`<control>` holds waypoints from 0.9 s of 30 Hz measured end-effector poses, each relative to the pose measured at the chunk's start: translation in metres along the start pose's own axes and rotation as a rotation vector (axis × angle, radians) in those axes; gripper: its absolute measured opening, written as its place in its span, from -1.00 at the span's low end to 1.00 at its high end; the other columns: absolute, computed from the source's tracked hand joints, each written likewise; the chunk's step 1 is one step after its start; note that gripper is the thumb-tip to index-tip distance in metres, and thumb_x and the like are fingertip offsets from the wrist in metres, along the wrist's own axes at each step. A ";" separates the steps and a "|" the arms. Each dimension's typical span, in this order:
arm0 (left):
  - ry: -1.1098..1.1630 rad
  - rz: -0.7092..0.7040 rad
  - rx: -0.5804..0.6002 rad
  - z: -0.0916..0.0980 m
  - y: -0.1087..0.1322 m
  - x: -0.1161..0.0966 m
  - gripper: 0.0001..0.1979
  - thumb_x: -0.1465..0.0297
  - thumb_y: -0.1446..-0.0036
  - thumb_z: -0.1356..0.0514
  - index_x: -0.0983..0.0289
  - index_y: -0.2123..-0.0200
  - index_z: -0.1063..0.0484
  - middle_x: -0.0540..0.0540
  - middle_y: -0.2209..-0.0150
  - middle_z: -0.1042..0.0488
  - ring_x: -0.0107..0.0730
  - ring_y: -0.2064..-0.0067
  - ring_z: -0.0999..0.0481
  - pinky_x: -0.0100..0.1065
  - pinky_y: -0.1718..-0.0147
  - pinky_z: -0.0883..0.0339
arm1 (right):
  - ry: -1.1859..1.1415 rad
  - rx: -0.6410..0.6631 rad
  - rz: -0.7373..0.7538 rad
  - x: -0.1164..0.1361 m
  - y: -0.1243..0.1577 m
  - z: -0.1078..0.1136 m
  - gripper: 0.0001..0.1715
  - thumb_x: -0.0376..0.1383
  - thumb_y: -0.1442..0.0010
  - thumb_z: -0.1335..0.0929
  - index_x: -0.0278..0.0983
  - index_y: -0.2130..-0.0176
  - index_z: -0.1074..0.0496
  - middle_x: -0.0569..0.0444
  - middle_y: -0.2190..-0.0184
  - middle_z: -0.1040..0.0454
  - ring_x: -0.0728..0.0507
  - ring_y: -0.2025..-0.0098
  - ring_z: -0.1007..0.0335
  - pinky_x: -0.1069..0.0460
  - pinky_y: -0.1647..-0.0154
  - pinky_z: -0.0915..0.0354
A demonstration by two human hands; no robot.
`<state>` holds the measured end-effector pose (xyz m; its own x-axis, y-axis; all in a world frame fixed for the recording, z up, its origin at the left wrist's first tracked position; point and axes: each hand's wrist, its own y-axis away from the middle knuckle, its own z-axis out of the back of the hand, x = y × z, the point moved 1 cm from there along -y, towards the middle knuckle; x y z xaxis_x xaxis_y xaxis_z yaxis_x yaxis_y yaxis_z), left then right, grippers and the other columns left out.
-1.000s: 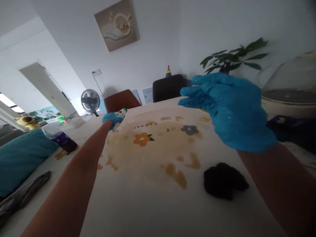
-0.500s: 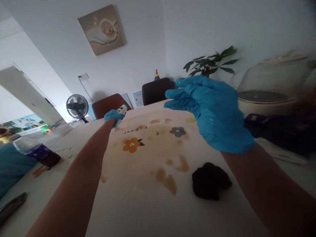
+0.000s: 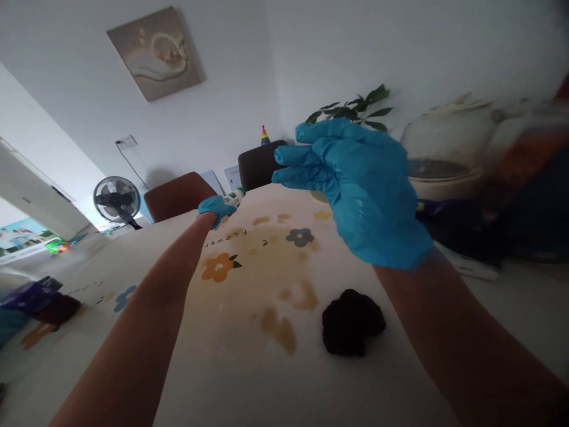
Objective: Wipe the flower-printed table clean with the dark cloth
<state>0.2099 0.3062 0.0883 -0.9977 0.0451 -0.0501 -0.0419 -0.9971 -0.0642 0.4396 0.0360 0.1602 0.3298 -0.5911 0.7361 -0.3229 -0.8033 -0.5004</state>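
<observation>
My left hand point(image 3: 216, 210), in a blue glove, is wrapped round a white bottle point(image 3: 234, 197) with a green end, low over the far part of the table. My right hand point(image 3: 355, 184), also gloved in blue, is raised above the table's right side with its fingers stretched out and holds nothing. Brown wet stains point(image 3: 278, 328) spread over the white flower-printed tablecloth point(image 3: 235, 373). A crumpled black cloth point(image 3: 352, 323) lies on it, below my right hand.
At the left stands a purple-labelled container point(image 3: 35, 296) of dark liquid. A glass vessel point(image 3: 447, 142) stands at the right. Beyond the table are a brown chair point(image 3: 178, 193), a dark chair point(image 3: 260, 163), a fan point(image 3: 117, 200) and a plant point(image 3: 355, 108).
The view has turned to the right, so the room and table things sit further left. My left hand, with the bottle, has moved right relative to the tablecloth. My right hand remains raised with fingers spread.
</observation>
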 end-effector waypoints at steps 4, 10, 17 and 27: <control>0.066 -0.040 0.037 -0.003 0.000 -0.023 -0.41 -0.04 -0.22 -0.35 0.22 -0.15 -0.57 0.29 -0.09 -0.66 0.04 -0.07 -0.66 -0.23 0.07 -0.46 | -0.018 -0.001 0.001 0.003 -0.002 0.002 -0.69 -0.42 -0.41 -0.33 -0.07 0.30 -0.55 0.19 0.31 -0.72 -0.14 0.24 -0.71 -0.13 0.00 -0.69; 0.135 -0.094 0.118 -0.001 0.005 -0.066 -0.40 -0.01 -0.17 -0.40 0.21 -0.16 -0.55 0.28 -0.10 -0.67 -0.03 -0.02 -0.66 -0.25 0.08 -0.48 | -0.053 -0.001 0.098 0.009 0.000 0.007 -0.73 -0.40 -0.44 -0.34 -0.16 0.24 -0.61 0.11 0.29 -0.73 -0.16 0.25 -0.72 -0.14 0.01 -0.68; 0.138 -0.188 0.109 -0.005 0.029 -0.107 -0.34 -0.02 -0.13 -0.38 0.19 -0.20 -0.58 0.32 -0.12 -0.65 0.13 -0.11 -0.64 -0.14 0.01 -0.51 | -0.054 0.021 0.105 0.019 0.001 0.015 -0.75 -0.36 -0.45 -0.34 -0.09 0.22 -0.57 0.19 0.25 -0.74 -0.15 0.18 -0.73 -0.16 -0.10 -0.65; 0.091 -0.494 0.217 0.007 0.101 -0.139 -0.32 -0.08 -0.13 -0.32 0.19 -0.20 -0.59 0.23 -0.18 -0.63 0.01 -0.10 -0.60 -0.19 -0.08 -0.41 | 0.039 -0.002 0.164 0.035 -0.006 0.028 -0.77 -0.26 -0.47 -0.31 0.01 0.20 -0.51 0.23 0.14 -0.74 -0.15 -0.01 -0.70 -0.11 -0.18 -0.61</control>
<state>0.3442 0.1985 0.0958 -0.8485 0.5067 -0.1528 -0.5237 -0.8455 0.1043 0.4778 0.0183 0.1765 0.2374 -0.7111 0.6618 -0.3716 -0.6959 -0.6145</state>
